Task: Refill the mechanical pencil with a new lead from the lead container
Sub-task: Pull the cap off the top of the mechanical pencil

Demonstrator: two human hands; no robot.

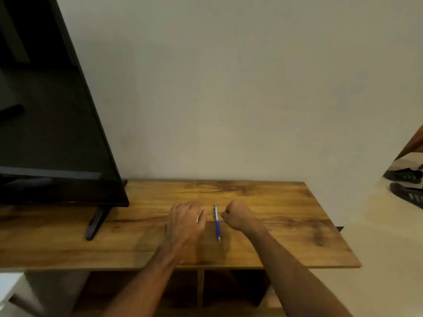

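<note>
Blue-and-silver mechanical pencil (217, 223), brown wood-grain table (286, 202), black television (50, 122), beige wall (229, 88)

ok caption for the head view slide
Blue mechanical pencil lies on the wooden table between left hand and right hand.

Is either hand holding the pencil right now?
No, the pencil lies flat on the table between the left hand and the right hand, with neither gripping it.

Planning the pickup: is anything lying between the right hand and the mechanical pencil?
Nothing visible does. The mechanical pencil lies on the wooden table just left of the right hand, with only bare wood between them.
</note>
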